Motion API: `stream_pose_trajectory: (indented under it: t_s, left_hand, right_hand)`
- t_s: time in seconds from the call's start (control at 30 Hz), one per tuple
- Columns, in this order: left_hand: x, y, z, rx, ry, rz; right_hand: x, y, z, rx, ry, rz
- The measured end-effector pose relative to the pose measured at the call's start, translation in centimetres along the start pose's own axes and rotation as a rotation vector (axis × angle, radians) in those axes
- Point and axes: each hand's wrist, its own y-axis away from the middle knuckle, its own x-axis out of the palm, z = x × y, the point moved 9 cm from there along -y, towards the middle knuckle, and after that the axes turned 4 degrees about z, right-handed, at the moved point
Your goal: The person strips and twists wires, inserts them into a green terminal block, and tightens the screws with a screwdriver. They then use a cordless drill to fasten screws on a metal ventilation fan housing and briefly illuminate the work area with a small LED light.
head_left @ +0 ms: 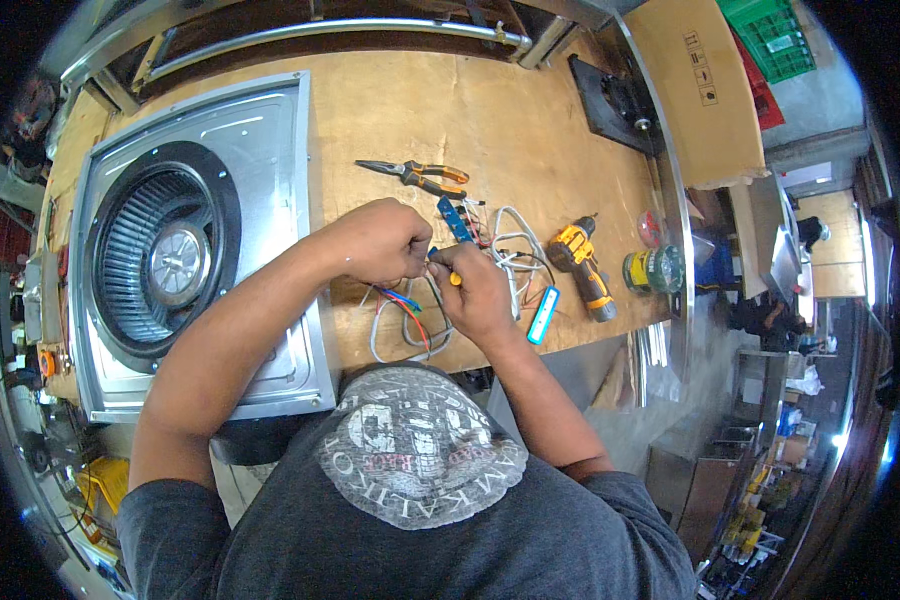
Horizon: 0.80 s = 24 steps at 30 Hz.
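Note:
My left hand (388,240) is closed, its fingers pinched together close to the right hand. What it grips is mostly hidden behind the fingers. Closed too, my right hand (478,298) holds a small yellow-ended tool (456,279), its kind not clear. Coloured wires (400,299), blue, red and orange, run out below the hands, along with a grey cable loop. Just beyond my fingers lies a blue strip-shaped part (454,217) with dark pieces along it. A bundle of white cable (511,222) rests to the right of it.
Needle-nose pliers (410,176) lie beyond my hands. At left sits a metal panel (270,130) with a round blower wheel (160,262). To the right are a blue-and-white bar (543,315), a yellow-black drill (576,252), a jar (652,270) and a cardboard box (695,110).

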Motion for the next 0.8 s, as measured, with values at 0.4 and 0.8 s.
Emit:
stream_pose_trajectory:
  t_s: [0.4, 0.8]
  left_hand:
    - [1.7, -0.3, 0.6, 0.045, 0.206, 0.11]
    - [1.5, -0.3, 2.1, -0.069, 0.536, 0.123]
  right_hand:
    - [5.9, 5.7, -10.3, 0.606, -0.33, 0.489]
    - [3.3, 4.4, -7.4, 0.445, -0.207, 0.102]
